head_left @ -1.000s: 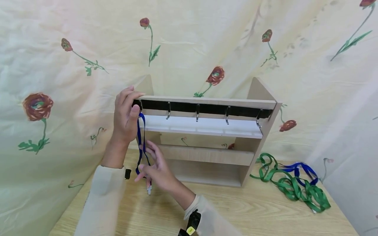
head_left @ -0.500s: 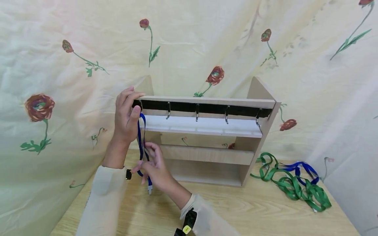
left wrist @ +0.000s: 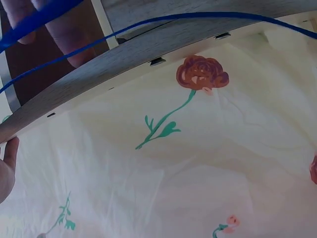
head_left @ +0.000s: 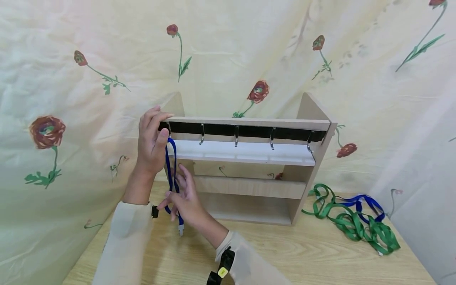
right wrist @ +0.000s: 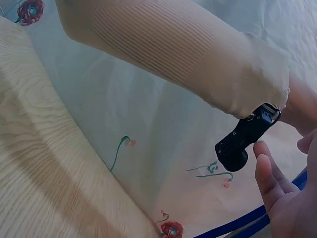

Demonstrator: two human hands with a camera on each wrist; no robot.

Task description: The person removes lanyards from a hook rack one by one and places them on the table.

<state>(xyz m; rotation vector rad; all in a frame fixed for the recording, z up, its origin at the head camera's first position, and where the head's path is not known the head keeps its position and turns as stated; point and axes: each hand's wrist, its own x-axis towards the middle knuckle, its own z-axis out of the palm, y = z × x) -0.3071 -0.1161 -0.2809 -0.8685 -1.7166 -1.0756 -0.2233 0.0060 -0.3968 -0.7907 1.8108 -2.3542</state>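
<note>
A blue lanyard [head_left: 168, 170] hangs from the leftmost hook [head_left: 169, 127] of a wooden rack [head_left: 249, 186], its white clip [head_left: 181, 229] at the bottom end. My left hand [head_left: 147, 144] holds the rack's upper left corner, fingers over the top edge and thumb in front beside the hook. Lower down, my right hand [head_left: 190, 204] is at the lanyard's hanging loop, fingers loosely spread and thumb towards the left. In the right wrist view the blue strap [right wrist: 237, 223] runs behind that hand. It also crosses the top of the left wrist view as a blue band [left wrist: 163, 18].
Several more metal hooks [head_left: 236, 136] line the rack's black strip [head_left: 219, 130]. Right of the rack, a tangle of green lanyards [head_left: 350, 225] and a blue one [head_left: 372, 204] lies on the wooden table [head_left: 285, 253]. A flowered cloth [head_left: 221, 47] hangs behind.
My right hand's fingers have spread and its index finger has risen beside the lanyard; the thumb has shifted slightly left. My left hand stays at the rack's corner.
</note>
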